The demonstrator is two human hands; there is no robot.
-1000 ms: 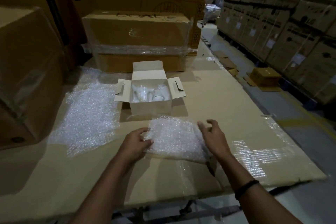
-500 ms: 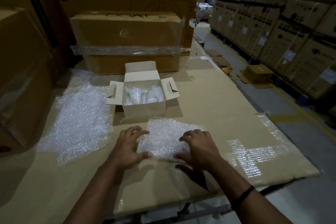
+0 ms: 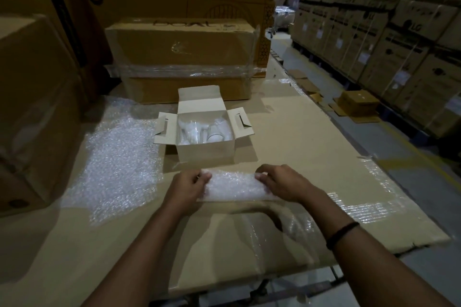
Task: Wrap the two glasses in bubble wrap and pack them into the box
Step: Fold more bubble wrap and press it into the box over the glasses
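I see the small white box [image 3: 205, 152] at the centre of the frame with its flaps open; two clear glasses [image 3: 199, 128] lie inside it, unwrapped, their outlines faint against the white walls. Just below it, my left hand [image 3: 185, 190] and right hand [image 3: 283, 185] each pinch an end of a folded piece of bubble wrap [image 3: 235, 187], fingers closed on its upper edge, thumbs underneath and mostly hidden. I cannot tell whether anything is inside that fold. A larger bubble wrap sheet [image 3: 117, 164] lies flat at the left centre, its far edge lost in shadow under a big carton [image 3: 32, 112]. Behind the box, a taped brown carton [image 3: 184, 57] closes off the upper centre. The cardboard-covered surface [image 3: 311, 147] has open room right of the box, running to its ragged edge at the lower right; beyond that edge is the floor aisle with a small brown box [image 3: 359, 104] and stacked cartons at the upper right. The near edge of the surface is cut by my forearms.
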